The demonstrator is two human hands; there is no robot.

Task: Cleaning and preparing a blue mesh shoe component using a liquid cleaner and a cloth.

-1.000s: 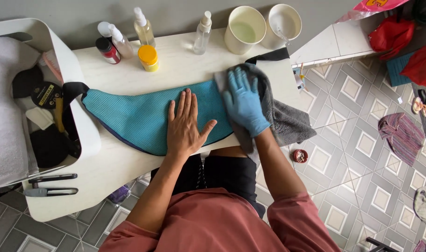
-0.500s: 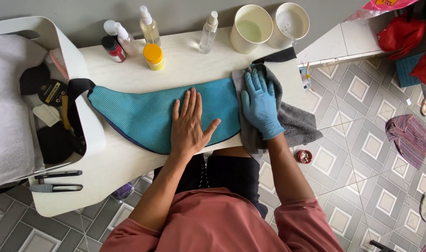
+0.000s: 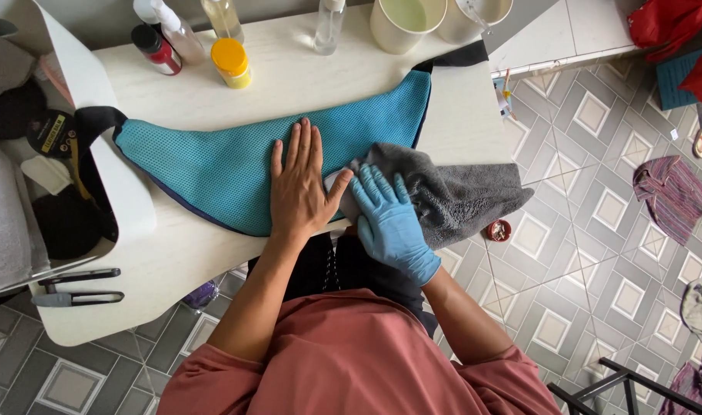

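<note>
one bare left hand (image 3: 301, 184) lies flat on one bright blue mesh bag (image 3: 236, 165), fingers straight and close together, thumb out to the side. just beside it, one right hand in a blue rubber glove (image 3: 389, 219) presses on one soft grey cloth (image 3: 459, 196), fingers spread a little and bent onto it. the bag lies across the middle of one white table (image 3: 289, 84); the cloth hangs off the near edge. one pair of black scissors (image 3: 78, 286) lies at the near left. at the far edge stand three clear bottles (image 3: 329, 23), one small yellow jar (image 3: 232, 61) and two cream cups (image 3: 405, 23).
</note>
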